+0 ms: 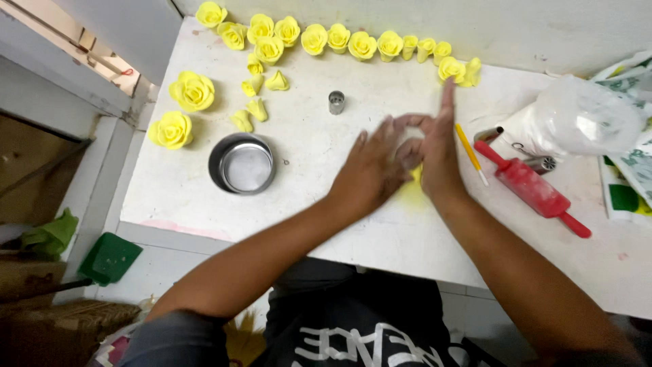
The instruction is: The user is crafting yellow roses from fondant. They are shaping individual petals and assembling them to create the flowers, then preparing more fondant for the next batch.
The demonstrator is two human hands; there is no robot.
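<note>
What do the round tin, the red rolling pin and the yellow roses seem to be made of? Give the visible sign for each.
Round tin: metal, probably steel; grey reflective sheen.
Red rolling pin: likely plastic; even red, smooth gloss.
Yellow roses: soft mouldable paste, perhaps fondant or clay; matte, thin curled petals.

The soft yellow dough roses [192, 91] at the upper left look matt and smooth. The round tin [242, 164] is shiny metal. The red rolling pin [532, 188] looks like glossy plastic. The white table [183, 183] is matt and dusty. The bag [584, 117] at the upper right is thin clear plastic.
</note>
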